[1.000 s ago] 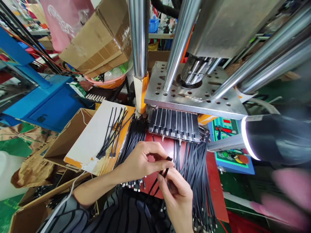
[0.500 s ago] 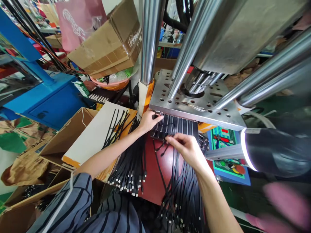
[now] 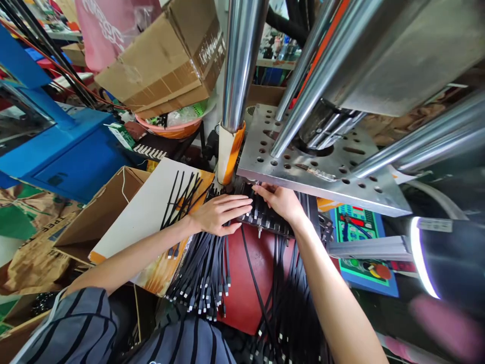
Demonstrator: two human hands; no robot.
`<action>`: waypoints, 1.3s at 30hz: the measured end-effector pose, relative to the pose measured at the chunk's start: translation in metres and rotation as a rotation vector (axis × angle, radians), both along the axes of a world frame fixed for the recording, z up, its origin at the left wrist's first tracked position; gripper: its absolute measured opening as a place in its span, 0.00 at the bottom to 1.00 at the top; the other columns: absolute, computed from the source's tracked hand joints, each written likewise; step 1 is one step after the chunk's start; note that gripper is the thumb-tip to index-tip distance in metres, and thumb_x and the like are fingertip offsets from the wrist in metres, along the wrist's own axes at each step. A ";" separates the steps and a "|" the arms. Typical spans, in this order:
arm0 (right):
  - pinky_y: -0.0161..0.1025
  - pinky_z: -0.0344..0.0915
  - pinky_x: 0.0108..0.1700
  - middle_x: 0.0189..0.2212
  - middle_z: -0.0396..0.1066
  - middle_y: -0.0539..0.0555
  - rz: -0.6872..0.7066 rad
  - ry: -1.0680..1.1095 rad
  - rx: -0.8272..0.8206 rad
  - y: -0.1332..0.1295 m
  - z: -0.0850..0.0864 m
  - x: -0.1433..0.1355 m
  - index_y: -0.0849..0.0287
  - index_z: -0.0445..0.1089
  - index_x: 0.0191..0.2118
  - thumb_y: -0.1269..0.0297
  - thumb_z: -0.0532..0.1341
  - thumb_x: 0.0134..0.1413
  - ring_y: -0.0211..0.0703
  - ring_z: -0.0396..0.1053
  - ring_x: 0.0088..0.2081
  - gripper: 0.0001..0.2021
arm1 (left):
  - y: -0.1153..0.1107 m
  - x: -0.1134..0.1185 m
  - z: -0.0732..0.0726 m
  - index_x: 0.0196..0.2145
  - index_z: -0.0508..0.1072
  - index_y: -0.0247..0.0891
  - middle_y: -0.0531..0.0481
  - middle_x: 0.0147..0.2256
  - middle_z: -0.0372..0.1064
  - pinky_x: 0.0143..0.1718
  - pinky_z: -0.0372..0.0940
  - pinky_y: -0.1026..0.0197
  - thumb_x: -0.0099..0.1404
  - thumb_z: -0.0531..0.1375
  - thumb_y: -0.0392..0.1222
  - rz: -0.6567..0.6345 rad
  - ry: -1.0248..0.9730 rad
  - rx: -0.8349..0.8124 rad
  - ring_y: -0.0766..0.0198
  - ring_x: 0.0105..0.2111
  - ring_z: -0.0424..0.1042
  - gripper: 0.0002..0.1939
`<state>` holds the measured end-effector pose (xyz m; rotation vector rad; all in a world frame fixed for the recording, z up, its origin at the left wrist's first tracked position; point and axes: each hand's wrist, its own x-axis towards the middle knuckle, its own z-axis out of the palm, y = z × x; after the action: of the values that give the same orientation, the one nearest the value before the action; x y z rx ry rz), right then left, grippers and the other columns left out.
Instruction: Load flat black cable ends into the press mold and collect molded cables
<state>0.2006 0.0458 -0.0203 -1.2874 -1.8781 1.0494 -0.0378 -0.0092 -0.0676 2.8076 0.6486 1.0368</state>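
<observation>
Black cables [image 3: 204,268] hang in a thick bunch just below your left hand [image 3: 223,215], their pale-tipped ends over the near edge of the red table [image 3: 242,288]. That hand is palm down at the left end of the slotted mould [image 3: 267,218], fingers stretched out and thumb apart from them, so it is not clamped on anything you can see. Your right hand [image 3: 282,202] reaches over the mould, under the front edge of the steel plate [image 3: 322,179], thumb and forefinger close together; whether a cable is pinched between them, you cannot tell. One loose cable [image 3: 252,268] runs from near the mould down across the table, and a second bunch [image 3: 295,298] hangs below your right forearm. More cables [image 3: 185,194] lie on the white board [image 3: 140,212] to your left.

As for writing, the pink bag [image 3: 117,45] has white lettering, partly cut off; the cardboard box [image 3: 162,60] has handwriting you can't make out; the brown paper sack [image 3: 38,253] seems to read "TPEE". The label on the lamp [image 3: 450,258] is too small to read.
</observation>
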 end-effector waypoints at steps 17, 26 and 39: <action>0.38 0.56 0.26 0.22 0.63 0.47 -0.029 0.070 0.002 -0.005 -0.008 0.001 0.57 0.70 0.33 0.39 0.64 0.57 0.37 0.59 0.22 0.22 | -0.001 0.014 0.011 0.52 0.79 0.38 0.45 0.51 0.81 0.56 0.74 0.50 0.75 0.59 0.39 0.123 0.015 0.048 0.55 0.57 0.77 0.12; 0.37 0.57 0.25 0.27 0.67 0.49 -0.048 0.129 0.008 -0.008 -0.009 0.000 0.60 0.74 0.43 0.42 0.65 0.56 0.36 0.59 0.23 0.24 | -0.011 0.022 0.016 0.46 0.81 0.35 0.41 0.48 0.82 0.53 0.75 0.51 0.76 0.60 0.40 0.174 -0.013 0.013 0.54 0.53 0.80 0.10; 0.36 0.61 0.27 0.29 0.73 0.53 -0.031 0.086 0.059 -0.010 -0.008 -0.001 0.62 0.76 0.44 0.45 0.65 0.55 0.38 0.62 0.25 0.23 | -0.031 0.024 0.016 0.61 0.69 0.32 0.31 0.65 0.65 0.64 0.66 0.41 0.74 0.59 0.50 0.253 0.276 0.031 0.44 0.68 0.61 0.25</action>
<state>0.1995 0.0357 -0.0286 -1.2149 -1.8059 1.0101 -0.0137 -0.0402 -0.0520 2.9816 1.0468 0.6956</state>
